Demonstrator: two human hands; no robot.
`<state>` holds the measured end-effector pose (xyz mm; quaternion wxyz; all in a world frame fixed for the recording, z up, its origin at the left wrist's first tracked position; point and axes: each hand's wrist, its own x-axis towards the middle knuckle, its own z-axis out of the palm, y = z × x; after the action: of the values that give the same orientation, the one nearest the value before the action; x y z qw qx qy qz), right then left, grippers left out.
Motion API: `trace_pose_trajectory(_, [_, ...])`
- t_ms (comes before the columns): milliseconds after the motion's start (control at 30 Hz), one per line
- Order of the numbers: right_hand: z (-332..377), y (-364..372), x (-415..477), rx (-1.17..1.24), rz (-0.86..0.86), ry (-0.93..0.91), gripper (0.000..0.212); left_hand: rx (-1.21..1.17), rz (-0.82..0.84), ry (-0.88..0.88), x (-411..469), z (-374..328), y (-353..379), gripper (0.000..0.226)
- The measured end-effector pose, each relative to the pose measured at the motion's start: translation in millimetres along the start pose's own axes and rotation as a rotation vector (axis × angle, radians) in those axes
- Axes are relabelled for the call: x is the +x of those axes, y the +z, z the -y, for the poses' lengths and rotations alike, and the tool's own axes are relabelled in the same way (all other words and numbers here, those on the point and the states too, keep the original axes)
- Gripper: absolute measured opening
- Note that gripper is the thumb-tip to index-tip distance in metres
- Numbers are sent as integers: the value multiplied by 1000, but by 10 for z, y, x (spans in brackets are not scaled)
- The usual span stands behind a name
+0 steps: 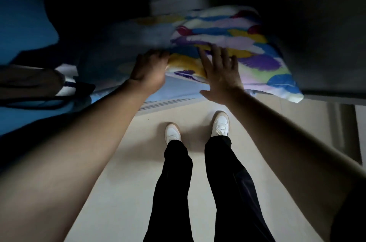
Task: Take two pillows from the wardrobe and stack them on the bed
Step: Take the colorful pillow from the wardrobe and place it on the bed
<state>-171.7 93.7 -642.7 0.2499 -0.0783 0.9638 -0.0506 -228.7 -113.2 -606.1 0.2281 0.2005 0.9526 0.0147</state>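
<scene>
A pillow (233,43) with a bright feather print in purple, yellow, blue and red lies in front of me at about waist height, its right corner hanging over an edge. My left hand (149,70) is curled around the pillow's near left corner. My right hand (220,72) rests flat on the near edge with fingers spread. A second, darker blue-grey pillow (126,43) appears to lie to the left in shadow, blurred. The scene is dim and the wardrobe itself is hard to make out.
Pale floor (126,162) lies below, with my white shoes (198,128) and dark trousers on it. A light blue surface (178,89) sits under the pillow. Blue fabric (21,23) and a dark strap or cord (39,99) lie at left. Dark panels stand at right.
</scene>
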Motion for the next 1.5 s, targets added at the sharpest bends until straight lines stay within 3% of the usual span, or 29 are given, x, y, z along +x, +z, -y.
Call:
trace_pose_trajectory(133, [147, 124, -76, 64, -65, 54, 78, 51, -6, -6, -121, 36, 137, 50])
trace_pose_trajectory(300, [255, -93, -299, 139, -141, 44, 74, -10, 23, -75, -404, 40, 306, 105])
trace_pose_trajectory(400, [326, -235, -586, 170, -133, 63, 75, 3, -25, -104, -578, -82, 250, 118])
trace_pose_trajectory(500, [325, -322, -971, 228, -128, 125, 76, 57, 3, -70, -691, -271, 46, 112])
trace_pose_trajectory(700, [239, -437, -1999, 295, -158, 306, 66, 64, -57, 188, -1068, -821, -479, 72])
trace_pose_trajectory(900, [160, -807, -3005, 395, -332, 405, 48, -8, -76, 190, -1622, -1308, -886, 47])
trace_pose_trajectory(1133, [-22, -1037, -3921, 424, -346, 467, 43, 37, -126, 208, -2351, -1848, -1182, 40])
trace_pose_trajectory(1233, [-116, -1040, -4401, 429, -349, 448, 54, 73, -156, 195, -2677, -2206, -1327, 43])
trace_pose_trajectory(1300, [-334, -928, -5316, 400, -431, 452, 66, 106, -251, 277, -3271, -2911, -1427, 45])
trace_pose_trajectory(1367, [-385, -872, -5524, 355, -447, 460, 72, 86, -275, 307, -3355, -3122, -1488, 49])
trace_pose_trajectory(1500, [-394, -804, -5881, 287, -530, 514, 70, 28, -252, 360, -3499, -3377, -1403, 54])
